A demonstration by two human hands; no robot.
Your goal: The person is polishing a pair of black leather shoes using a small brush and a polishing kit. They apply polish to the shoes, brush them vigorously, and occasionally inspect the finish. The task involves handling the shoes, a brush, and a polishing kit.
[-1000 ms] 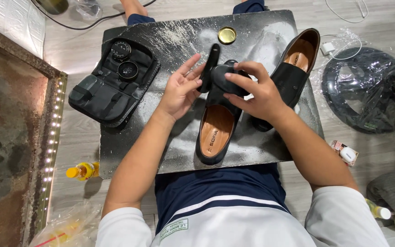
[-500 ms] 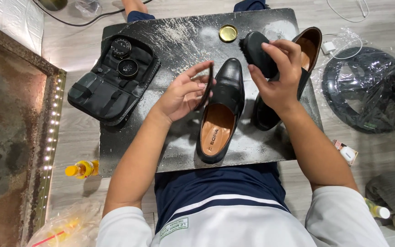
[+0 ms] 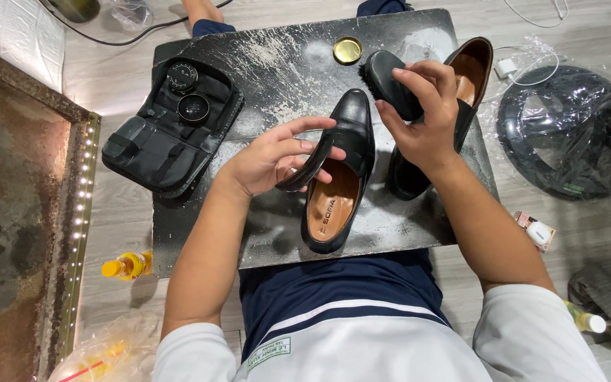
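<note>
We've lifted the brush (image 3: 389, 83) off the black shoe (image 3: 337, 180); right hand (image 3: 426, 117) clenched round it, left hand (image 3: 274, 155) loosely steadying the shoe's side, so that pass looks done.

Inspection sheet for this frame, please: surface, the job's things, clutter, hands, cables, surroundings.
Surface: dark board, scuffed with white streaks.
Job's things: black shoe lying open side up at the middle; second shoe to its right; black brush.
Clutter: open black kit case holding two round tins; gold lid.
Hands: left hand on the middle shoe's side edge, fingers spread; right hand gripping the brush, raised above the shoes.
Cables: dark cable top left; white cable with plug top right.
Surroundings: light strip along a frame; yellow bottle; plastic-wrapped black ring.
</note>
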